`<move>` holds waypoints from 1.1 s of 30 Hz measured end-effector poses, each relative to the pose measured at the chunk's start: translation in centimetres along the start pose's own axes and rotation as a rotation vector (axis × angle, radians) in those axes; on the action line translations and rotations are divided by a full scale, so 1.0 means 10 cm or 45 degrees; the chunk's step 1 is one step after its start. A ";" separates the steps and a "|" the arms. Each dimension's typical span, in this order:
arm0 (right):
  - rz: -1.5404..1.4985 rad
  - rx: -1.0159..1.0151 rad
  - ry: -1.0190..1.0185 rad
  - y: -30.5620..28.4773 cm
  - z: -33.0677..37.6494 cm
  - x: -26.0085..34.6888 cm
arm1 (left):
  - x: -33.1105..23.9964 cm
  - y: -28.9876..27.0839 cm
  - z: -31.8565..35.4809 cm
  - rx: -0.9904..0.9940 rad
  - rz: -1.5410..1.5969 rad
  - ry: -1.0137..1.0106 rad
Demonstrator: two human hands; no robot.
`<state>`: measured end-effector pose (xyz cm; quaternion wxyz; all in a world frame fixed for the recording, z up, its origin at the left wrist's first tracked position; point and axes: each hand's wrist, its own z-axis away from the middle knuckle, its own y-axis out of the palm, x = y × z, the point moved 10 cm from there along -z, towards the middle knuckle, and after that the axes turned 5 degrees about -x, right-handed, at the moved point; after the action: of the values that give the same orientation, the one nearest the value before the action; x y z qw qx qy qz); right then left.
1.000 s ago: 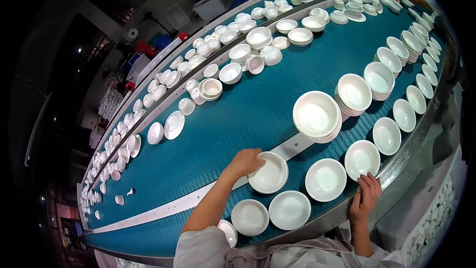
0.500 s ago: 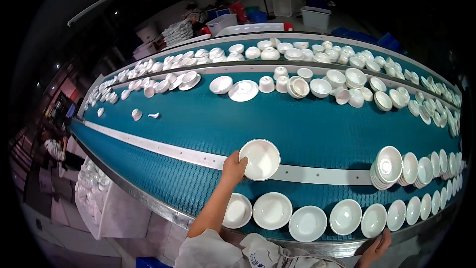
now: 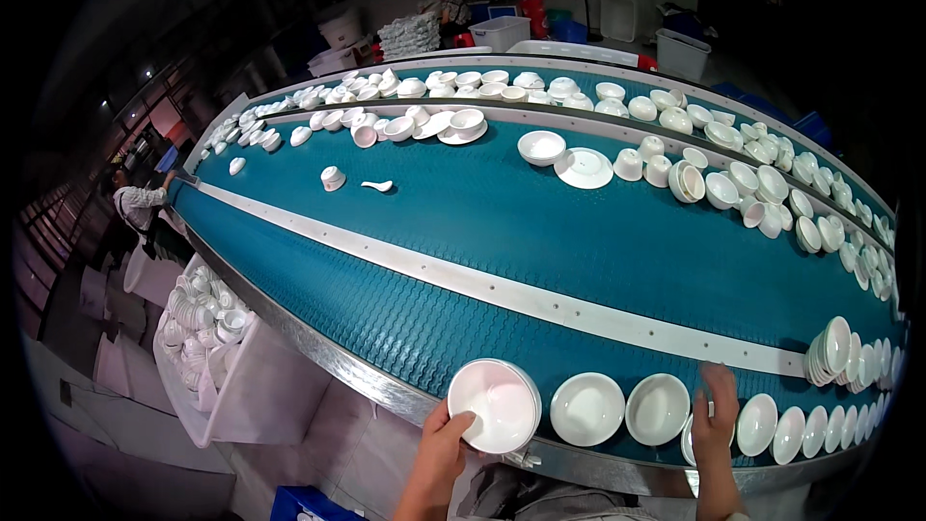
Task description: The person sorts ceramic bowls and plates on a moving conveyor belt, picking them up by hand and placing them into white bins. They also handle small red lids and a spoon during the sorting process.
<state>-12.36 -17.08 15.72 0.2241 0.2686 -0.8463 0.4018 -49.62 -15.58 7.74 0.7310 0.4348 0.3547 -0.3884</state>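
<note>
My left hand (image 3: 444, 446) grips the rim of a round white bowl (image 3: 494, 407), thumb inside, at the near edge of the belt. Whether another bowl sits beneath it I cannot tell. My right hand (image 3: 715, 413) is raised over the near row with its fingers up and apart, holding nothing. Behind it a white bowl (image 3: 688, 441) is partly hidden. Two white bowls, one on the left (image 3: 586, 410) and one on the right (image 3: 658, 410), lie face up between my hands. Right of my right hand, another bowl (image 3: 757, 425) begins a line of several more.
A white divider strip (image 3: 492, 287) splits the teal belt (image 3: 463, 203). Stacked bowls (image 3: 831, 352) stand at its right end. Bowls, cups and a plate (image 3: 584, 168) line the far side; a spoon (image 3: 377, 186) lies left. A dish-filled bin (image 3: 260, 381) stands below the metal edge (image 3: 386, 386).
The view has swung left. My left hand has brought the bowl from over the divider strip down to the near edge. My right hand has risen from the belt's edge to over the row.
</note>
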 end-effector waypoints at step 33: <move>-0.440 0.732 -1.028 4.57 -1.88 3.11 | -1.60 -1.54 -3.32 0.243 -0.923 0.007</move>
<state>-61.82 13.78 19.49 -0.1398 0.5886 -0.6640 0.4394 -76.23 13.88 3.62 0.5012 0.3480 0.4499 -0.6521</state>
